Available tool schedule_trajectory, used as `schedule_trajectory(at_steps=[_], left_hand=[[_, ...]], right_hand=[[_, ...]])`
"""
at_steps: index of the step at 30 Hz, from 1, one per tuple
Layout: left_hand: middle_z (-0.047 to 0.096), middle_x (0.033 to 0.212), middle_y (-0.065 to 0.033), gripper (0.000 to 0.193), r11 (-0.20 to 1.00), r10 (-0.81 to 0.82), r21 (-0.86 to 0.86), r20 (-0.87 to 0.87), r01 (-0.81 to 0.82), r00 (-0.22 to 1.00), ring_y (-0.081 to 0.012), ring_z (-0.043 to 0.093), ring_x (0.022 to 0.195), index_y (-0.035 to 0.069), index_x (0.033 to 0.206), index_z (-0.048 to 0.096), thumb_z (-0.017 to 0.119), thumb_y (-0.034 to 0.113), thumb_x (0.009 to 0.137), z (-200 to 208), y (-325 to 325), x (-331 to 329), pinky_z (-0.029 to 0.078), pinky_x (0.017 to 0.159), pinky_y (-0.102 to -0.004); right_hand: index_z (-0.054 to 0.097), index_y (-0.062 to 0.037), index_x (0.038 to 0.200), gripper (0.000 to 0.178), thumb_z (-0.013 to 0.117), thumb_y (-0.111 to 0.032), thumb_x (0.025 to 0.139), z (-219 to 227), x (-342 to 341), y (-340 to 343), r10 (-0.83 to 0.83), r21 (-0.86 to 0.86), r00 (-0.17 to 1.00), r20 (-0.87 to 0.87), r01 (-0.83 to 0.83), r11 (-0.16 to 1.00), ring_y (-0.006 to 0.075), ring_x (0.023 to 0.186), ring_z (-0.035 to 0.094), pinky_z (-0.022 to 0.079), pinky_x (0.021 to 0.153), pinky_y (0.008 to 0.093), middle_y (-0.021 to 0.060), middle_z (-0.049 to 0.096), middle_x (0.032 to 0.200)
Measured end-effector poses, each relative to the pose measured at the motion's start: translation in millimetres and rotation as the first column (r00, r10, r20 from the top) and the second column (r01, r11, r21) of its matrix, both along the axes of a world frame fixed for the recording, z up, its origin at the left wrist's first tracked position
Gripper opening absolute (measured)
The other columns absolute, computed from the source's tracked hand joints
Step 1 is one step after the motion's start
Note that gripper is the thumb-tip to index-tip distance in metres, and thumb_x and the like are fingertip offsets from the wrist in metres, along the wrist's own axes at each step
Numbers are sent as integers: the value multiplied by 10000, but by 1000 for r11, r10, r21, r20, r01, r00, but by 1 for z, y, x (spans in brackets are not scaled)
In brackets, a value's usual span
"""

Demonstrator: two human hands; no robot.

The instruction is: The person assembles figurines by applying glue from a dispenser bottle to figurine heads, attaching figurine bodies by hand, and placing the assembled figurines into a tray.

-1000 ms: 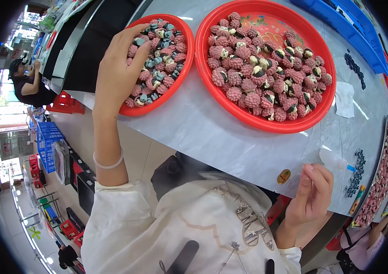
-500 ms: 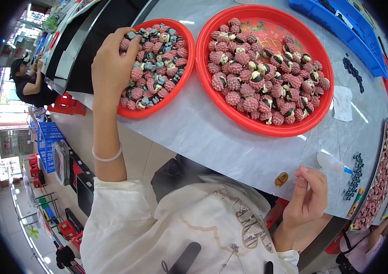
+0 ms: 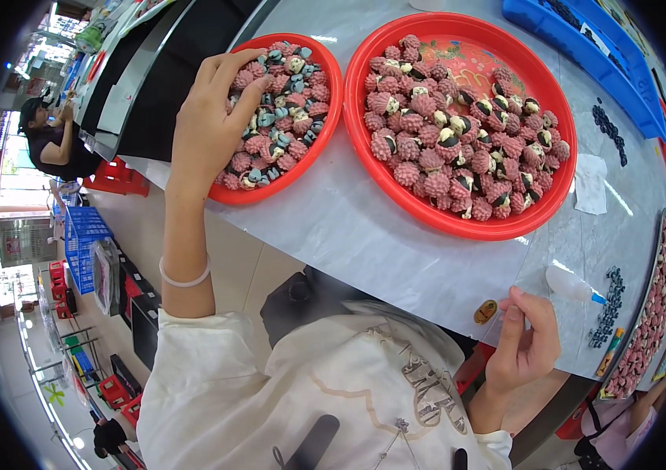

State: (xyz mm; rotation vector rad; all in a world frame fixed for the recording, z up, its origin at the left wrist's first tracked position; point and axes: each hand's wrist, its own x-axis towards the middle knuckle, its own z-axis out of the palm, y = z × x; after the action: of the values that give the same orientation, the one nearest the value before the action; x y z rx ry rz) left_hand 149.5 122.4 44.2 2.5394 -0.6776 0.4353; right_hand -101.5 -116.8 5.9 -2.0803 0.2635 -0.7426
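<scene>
My left hand (image 3: pixel 215 117) reaches over the smaller red tray (image 3: pixel 333 86), thumb and forefinger spread apart above its left side. I see nothing held between them; some fingertips are hidden. Pink ridged pieces (image 3: pixel 301 125) with cream and blue-grey bits fill that tray. To its right, a larger red tray (image 3: pixel 466 223) carries many pink ridged pieces (image 3: pixel 427 157) with cream and black parts. My right hand (image 3: pixel 527 337) hovers by the table's front edge, its fingers curled and the forefinger close to the thumb. Anything within that curl is hidden.
Near my right hand are a white squeeze bottle (image 3: pixel 569 283) with a blue tip, small dark pieces (image 3: pixel 607 305) and an oval gold sticker (image 3: pixel 485 312). A crumpled tissue (image 3: pixel 590 184), a blue bin (image 3: pixel 646 106) and a long tray (image 3: pixel 638 345) of pink pieces lie right.
My left hand has shifted slightly right over the smaller tray, its thumb now farther across. The trays appear slightly lower and farther right in view. My right hand keeps its curled pose.
</scene>
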Motion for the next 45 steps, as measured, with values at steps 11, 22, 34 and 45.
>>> schedule_trajectory(at_steps=[11,22,34,45], left_hand=[[539,1029,-61,250,997,40,55,107,-46,993,-225,533,923,130,1012,589,572,233,785,1,9,4,420,782,-311],[484,1143,-157,425,996,14,87,102,-23,995,-302,454,1057,19,1110,504,554,314,808,-9,1,-20,355,890,-376],[411,1246,-131,341,974,18,216,195,-61,981,-301,434,1055,82,1118,516,511,263,829,-15,-6,-29,317,914,-397],[381,1282,-139,317,915,-16,402,116,-32,993,-311,356,1188,69,1157,480,429,187,867,6,-8,-39,300,948,-386]], right_hand=[[578,58,885,125,502,57,787,1,-1,-1,1,10,1000,-19,-1,1000,152,599,524,412,549,222,111,552,689],[579,57,888,122,501,44,794,-1,-3,-3,-3,61,1000,-27,5,998,141,597,519,405,527,212,102,543,676],[578,56,887,120,501,48,796,1,-1,-3,0,47,1000,-13,1,999,133,589,510,392,519,205,100,544,678],[583,47,882,118,515,55,786,-2,-2,-4,18,33,1000,4,-18,999,134,585,520,378,496,201,94,551,669]])
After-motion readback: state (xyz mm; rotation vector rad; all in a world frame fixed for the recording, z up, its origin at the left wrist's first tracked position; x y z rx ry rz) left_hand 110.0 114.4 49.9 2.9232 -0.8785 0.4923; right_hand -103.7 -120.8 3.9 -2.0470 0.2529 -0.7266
